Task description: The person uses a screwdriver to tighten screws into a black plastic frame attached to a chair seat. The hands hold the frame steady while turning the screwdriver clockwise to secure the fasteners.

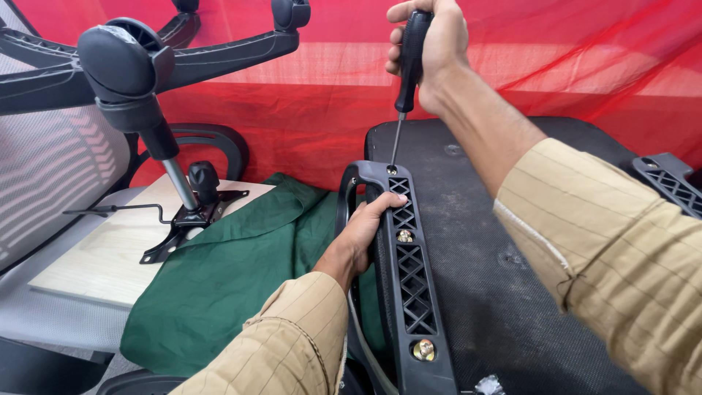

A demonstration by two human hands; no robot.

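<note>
Red cloth backdrop, upturned black chair seat point(512, 241) in front, armrest getting screwed on.

Right hand point(431, 40) is fisted tight round a black-handled screwdriver point(406, 80), held upright above the far end of the armrest bracket point(409, 278) at the seat's left edge, tip sitting in the top screw hole. Left hand point(362, 234) is just below it, fingers curled round the armrest loop, thumb on the lattice. Two brass bolts sit further down the bracket. Off to the left: green cloth point(234, 271), wooden board point(110, 256), a chair base point(139, 66) upside down.
</note>
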